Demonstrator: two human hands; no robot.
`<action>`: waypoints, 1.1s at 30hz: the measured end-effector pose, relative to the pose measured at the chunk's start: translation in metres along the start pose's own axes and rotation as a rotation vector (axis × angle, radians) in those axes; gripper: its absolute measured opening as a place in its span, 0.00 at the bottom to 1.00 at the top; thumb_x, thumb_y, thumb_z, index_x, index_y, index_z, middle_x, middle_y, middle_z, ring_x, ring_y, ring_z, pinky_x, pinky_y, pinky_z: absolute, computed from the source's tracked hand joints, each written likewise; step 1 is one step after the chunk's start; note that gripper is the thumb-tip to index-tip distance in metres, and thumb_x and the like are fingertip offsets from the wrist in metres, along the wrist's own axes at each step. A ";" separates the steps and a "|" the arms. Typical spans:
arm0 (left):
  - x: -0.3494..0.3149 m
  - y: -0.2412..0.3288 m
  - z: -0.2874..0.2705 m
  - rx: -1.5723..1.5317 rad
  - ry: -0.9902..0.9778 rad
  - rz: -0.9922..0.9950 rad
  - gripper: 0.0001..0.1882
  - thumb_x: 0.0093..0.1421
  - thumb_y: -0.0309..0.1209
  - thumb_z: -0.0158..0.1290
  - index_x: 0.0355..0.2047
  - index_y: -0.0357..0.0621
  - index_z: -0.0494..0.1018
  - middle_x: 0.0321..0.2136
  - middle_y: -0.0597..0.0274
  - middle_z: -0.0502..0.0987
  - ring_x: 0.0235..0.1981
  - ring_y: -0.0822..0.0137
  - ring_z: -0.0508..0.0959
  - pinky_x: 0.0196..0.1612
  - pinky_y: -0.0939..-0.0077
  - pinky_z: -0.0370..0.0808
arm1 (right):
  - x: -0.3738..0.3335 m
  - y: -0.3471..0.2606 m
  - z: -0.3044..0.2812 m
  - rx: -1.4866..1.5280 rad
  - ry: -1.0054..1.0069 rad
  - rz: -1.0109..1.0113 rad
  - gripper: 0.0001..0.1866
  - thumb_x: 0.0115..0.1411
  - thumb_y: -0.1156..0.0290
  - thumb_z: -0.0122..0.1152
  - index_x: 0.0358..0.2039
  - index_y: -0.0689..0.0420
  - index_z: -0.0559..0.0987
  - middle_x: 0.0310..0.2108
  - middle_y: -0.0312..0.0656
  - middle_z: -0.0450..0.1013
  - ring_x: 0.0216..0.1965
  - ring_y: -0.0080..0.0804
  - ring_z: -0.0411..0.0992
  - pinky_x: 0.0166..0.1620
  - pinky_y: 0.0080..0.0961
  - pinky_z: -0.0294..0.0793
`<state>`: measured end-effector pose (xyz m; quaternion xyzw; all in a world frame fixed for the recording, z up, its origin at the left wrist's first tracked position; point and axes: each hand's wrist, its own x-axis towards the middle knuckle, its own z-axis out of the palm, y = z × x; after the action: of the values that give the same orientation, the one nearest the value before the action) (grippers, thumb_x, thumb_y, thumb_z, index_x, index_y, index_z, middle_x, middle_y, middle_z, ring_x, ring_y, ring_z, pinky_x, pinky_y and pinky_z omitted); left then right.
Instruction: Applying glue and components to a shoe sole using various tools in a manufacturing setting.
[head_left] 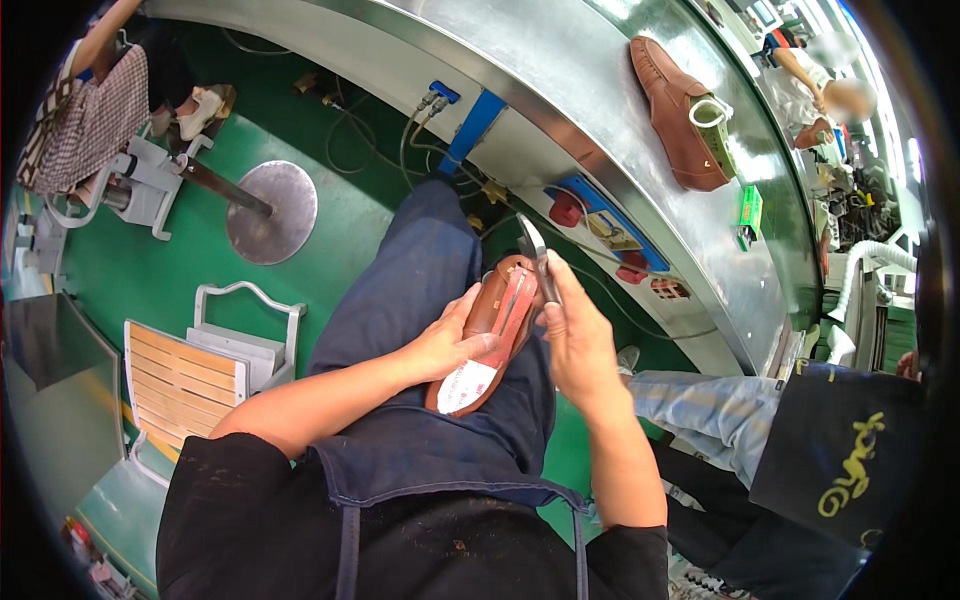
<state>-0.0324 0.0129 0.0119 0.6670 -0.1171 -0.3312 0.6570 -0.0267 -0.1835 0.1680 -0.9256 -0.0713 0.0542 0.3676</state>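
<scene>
A brown shoe (487, 320) rests on my lap, its toe pointing away from me. A long reddish face of it is turned up, with a white printed patch at the heel end. My left hand (447, 340) grips the shoe from the left, thumb lying across the reddish face. In my right hand (580, 335) is a steel hand tool (535, 243) with a shiny curved head and a darker shank. The tool's head stands just beyond the shoe's toe; whether it touches is unclear. My fingers cover its lower part.
A metal workbench (560, 75) curves along the front and right, bearing another brown shoe (680, 110) and a small green box (749, 215). Cables and sockets (610, 225) line its side. A slatted chair (185, 380) and a round metal base (272, 212) stand left; people sit nearby.
</scene>
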 end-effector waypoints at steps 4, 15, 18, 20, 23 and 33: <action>-0.005 0.009 0.002 0.014 -0.026 -0.115 0.55 0.67 0.55 0.59 0.79 0.36 0.41 0.73 0.33 0.55 0.75 0.43 0.58 0.75 0.59 0.57 | -0.002 0.028 0.019 -0.094 -0.083 0.061 0.28 0.72 0.75 0.53 0.71 0.58 0.64 0.40 0.65 0.78 0.40 0.67 0.78 0.44 0.55 0.78; -0.018 0.008 0.008 -0.227 -0.003 -0.300 0.50 0.62 0.45 0.68 0.73 0.31 0.54 0.65 0.47 0.70 0.65 0.59 0.72 0.69 0.64 0.68 | -0.017 0.015 0.010 -0.044 -0.083 0.217 0.25 0.76 0.70 0.49 0.72 0.57 0.65 0.36 0.55 0.79 0.34 0.51 0.79 0.41 0.45 0.80; -0.021 0.011 0.010 -0.441 -0.155 -0.230 0.38 0.63 0.41 0.67 0.67 0.34 0.64 0.57 0.50 0.77 0.57 0.61 0.79 0.62 0.66 0.74 | -0.035 0.016 0.003 0.295 0.118 0.386 0.22 0.78 0.68 0.48 0.69 0.59 0.67 0.35 0.40 0.76 0.31 0.25 0.75 0.35 0.27 0.78; -0.019 0.011 0.019 -0.525 -0.172 -0.313 0.31 0.65 0.38 0.65 0.63 0.37 0.68 0.51 0.58 0.80 0.51 0.66 0.81 0.58 0.67 0.76 | -0.051 0.030 -0.005 0.462 0.141 0.471 0.20 0.77 0.66 0.51 0.65 0.60 0.71 0.35 0.37 0.75 0.31 0.22 0.75 0.33 0.23 0.79; -0.020 0.005 0.033 -0.494 -0.161 -0.350 0.33 0.68 0.42 0.63 0.66 0.40 0.65 0.54 0.57 0.78 0.53 0.64 0.80 0.58 0.66 0.77 | -0.067 0.037 -0.014 0.580 0.079 0.618 0.22 0.74 0.64 0.58 0.62 0.62 0.72 0.35 0.38 0.75 0.32 0.22 0.76 0.32 0.26 0.81; 0.019 0.037 0.077 -0.309 -0.364 -0.679 0.29 0.74 0.51 0.52 0.62 0.39 0.71 0.48 0.50 0.83 0.34 0.63 0.86 0.37 0.71 0.84 | -0.107 0.062 -0.021 0.545 0.046 0.620 0.21 0.70 0.68 0.61 0.60 0.64 0.72 0.34 0.37 0.75 0.31 0.21 0.75 0.31 0.24 0.79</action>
<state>-0.0537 -0.0633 0.0480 0.4918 0.0463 -0.6554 0.5713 -0.1231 -0.2608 0.1454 -0.7731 0.2361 0.1588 0.5669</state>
